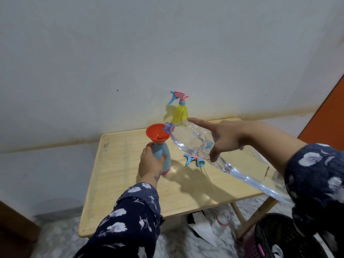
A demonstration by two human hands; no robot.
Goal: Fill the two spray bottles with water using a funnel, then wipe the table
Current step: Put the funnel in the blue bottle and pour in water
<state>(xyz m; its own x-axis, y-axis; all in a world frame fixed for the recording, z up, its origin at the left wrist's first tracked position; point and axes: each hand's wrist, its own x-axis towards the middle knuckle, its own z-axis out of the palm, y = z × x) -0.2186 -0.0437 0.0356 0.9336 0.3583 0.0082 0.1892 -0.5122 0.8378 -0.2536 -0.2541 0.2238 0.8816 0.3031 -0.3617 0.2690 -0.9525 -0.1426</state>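
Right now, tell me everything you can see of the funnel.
The funnel is orange, plastic-looking, with a wide round cone. It sits upright in the neck of the blue bottle, which the left hand grips. Its stem is hidden. The mouth of the tilted clear bottle rests at its right rim.

Light wooden folding table point(119, 192) against a pale wall, blue spray bottle point(161, 155) standing near its middle, yellow spray bottle point(180, 113) behind that at the wall edge, loose spray head point(194, 160) lying just right of the blue bottle
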